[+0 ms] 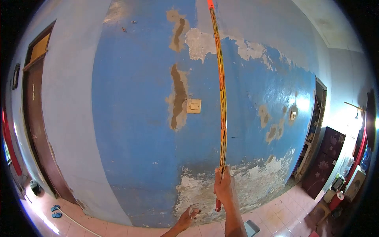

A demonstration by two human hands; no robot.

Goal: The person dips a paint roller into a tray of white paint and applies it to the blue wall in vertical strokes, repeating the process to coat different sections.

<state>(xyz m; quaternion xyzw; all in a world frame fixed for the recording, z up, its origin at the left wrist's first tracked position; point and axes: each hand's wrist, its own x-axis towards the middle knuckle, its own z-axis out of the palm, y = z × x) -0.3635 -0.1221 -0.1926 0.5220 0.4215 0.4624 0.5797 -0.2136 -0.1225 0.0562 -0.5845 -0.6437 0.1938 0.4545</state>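
My right hand [224, 185] grips the lower end of a long pole [222, 98] with an orange and black striped pattern. The pole stands almost upright in front of a blue wall [134, 118] and runs up past the top of the view, where its end turns plain orange. A short red tip of the pole shows below my fist. My left hand [186, 218] hangs lower and to the left, fingers apart, holding nothing, close to the peeling bottom of the wall.
The wall's paint is flaking, with bare patches and a light switch [194, 106] at mid height. A brown door [37, 130] stands at the left, blue sandals [55, 211] on the tiled floor [276, 217]. A dark cabinet [325, 162] and clutter fill the right corner.
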